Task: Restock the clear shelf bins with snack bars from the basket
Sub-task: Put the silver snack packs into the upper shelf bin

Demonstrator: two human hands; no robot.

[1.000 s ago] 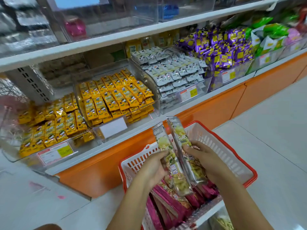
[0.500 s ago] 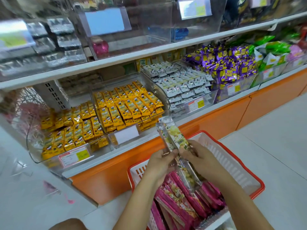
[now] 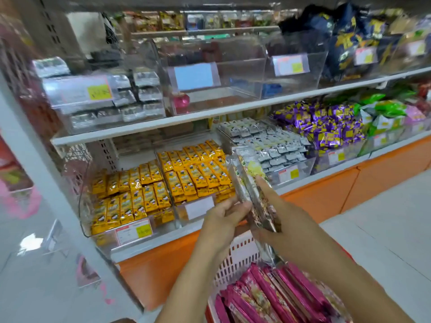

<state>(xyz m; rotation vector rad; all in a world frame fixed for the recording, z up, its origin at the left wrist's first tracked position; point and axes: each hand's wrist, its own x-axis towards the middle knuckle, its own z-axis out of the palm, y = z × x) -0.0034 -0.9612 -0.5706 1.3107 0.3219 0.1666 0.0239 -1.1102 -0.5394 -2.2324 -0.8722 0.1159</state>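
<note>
Holding clear-wrapped snack bars (image 3: 253,183) over the basket (image 3: 240,255), the left grip (image 3: 224,220) and right grip (image 3: 288,221) both clasp them; next probably comes reaching a near-empty bin (image 3: 242,66).

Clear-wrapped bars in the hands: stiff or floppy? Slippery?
Probably stiff: the bars stick up well past the right hand and left hand without drooping. Likely slippery: the wrapper looks glossy.

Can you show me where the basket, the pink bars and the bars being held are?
basket (image 3: 238,255): head view, its white slotted wall.
pink bars (image 3: 268,299): head view, middle of the pile.
held bars (image 3: 249,166): head view, upper end of a wrapper.
</note>
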